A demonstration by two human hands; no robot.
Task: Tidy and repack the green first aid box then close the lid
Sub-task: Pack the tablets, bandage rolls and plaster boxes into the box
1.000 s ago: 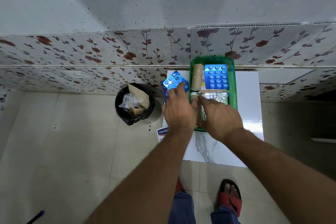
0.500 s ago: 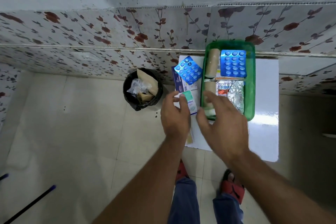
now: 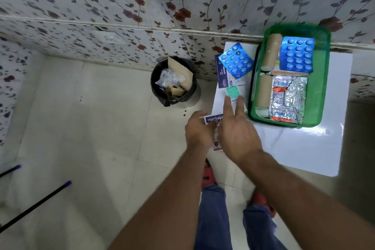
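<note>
The green first aid box (image 3: 324, 87) stands open on the white table (image 3: 304, 148) at the wall. Inside lie two beige bandage rolls (image 3: 271, 53), a blue blister pack (image 3: 297, 55) and silver foil strips (image 3: 289, 99). Left of the box, another blue blister pack (image 3: 236, 61) rests on a dark blue packet (image 3: 220, 76), with a small teal-and-white carton (image 3: 233, 92) in front of it. My right hand (image 3: 237, 134) is open, its fingertips over that carton. My left hand (image 3: 197, 132) grips a Hansaplast box (image 3: 213, 119) at the table's left edge. No lid shows.
A black bin (image 3: 173, 97) holding paper and plastic waste stands on the floor left of the table. A dark stick with a blue tip (image 3: 36, 205) lies on the tiled floor at lower left. My feet in red sandals (image 3: 208, 174) are below the table's front edge.
Both hands drew back from the green box toward the table's left front. My left hand put down the teal carton and took the Hansaplast box. The view shifted left.
</note>
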